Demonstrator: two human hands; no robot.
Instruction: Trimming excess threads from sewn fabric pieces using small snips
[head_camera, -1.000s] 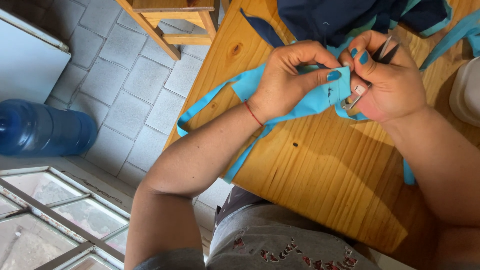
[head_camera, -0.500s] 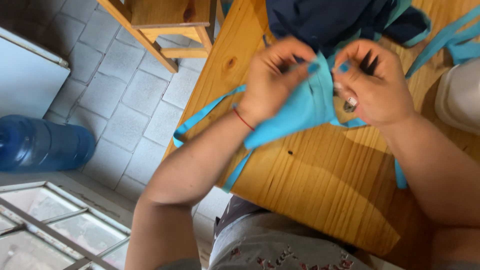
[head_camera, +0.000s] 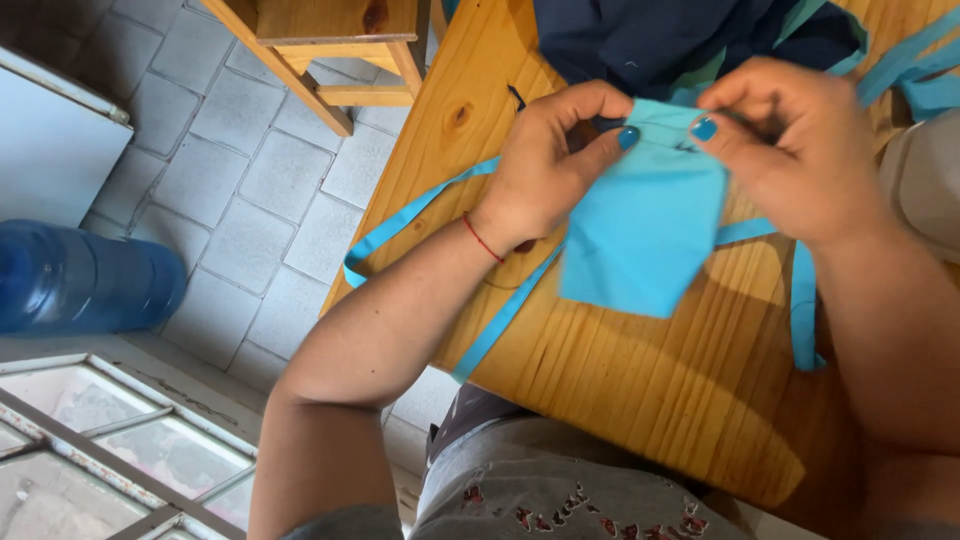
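Both hands pinched the top edge of a small turquoise cloth rectangle (head_camera: 645, 235): left hand (head_camera: 545, 165) and right hand (head_camera: 790, 150) closed on its corners, the cloth hanging below the fingertips over the pine tabletop (head_camera: 640, 400). A loose pinch could probably let one corner slip and the fold collapse.

The turquoise fabric piece (head_camera: 645, 230) is a flat, roughly rectangular panel held by its top edge above the wooden table, hanging downward with its lower edge slightly slanted. Its upper corners are pinched, one by the left hand (head_camera: 545, 160) and one by the right hand (head_camera: 790, 150). Matching turquoise ribbon ties (head_camera: 410, 215) trail from it across the tabletop and over the table's edge.
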